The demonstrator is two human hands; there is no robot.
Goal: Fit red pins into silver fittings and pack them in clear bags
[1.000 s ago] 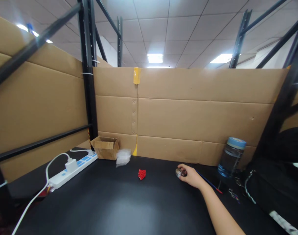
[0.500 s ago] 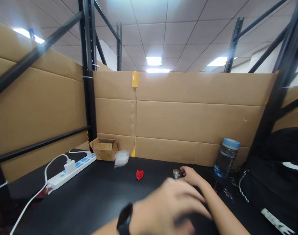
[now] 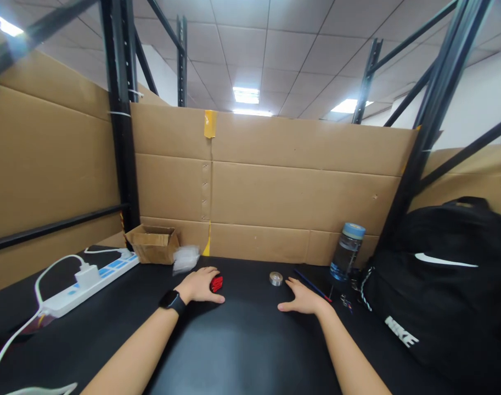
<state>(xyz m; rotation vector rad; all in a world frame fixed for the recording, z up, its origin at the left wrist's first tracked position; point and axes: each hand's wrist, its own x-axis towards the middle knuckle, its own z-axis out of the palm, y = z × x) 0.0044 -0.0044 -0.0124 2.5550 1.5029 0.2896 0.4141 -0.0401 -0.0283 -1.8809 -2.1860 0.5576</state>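
Near the middle of the black table, my left hand [image 3: 200,285], with a dark watch on its wrist, is beside a small red bundle [image 3: 216,283]. Its fingers are spread around the bundle's left side; whether they touch it I cannot tell. My right hand [image 3: 302,297] rests with fingers apart just below and right of a small round roll [image 3: 276,278], holding nothing. A thin dark blue and red stick [image 3: 313,285] lies behind my right hand.
At the back left are an open cardboard box [image 3: 153,245], clear plastic wrapping [image 3: 186,258] and a white power strip [image 3: 94,284] with cables. On the right stand a blue-lidded bottle [image 3: 347,252] and a black backpack [image 3: 443,285], with keys [image 3: 346,302] nearby.
My left hand has moved from the front centre up and left to the red bundle. My right hand has drawn back slightly from the roll and opened. The camera view has turned to the right.
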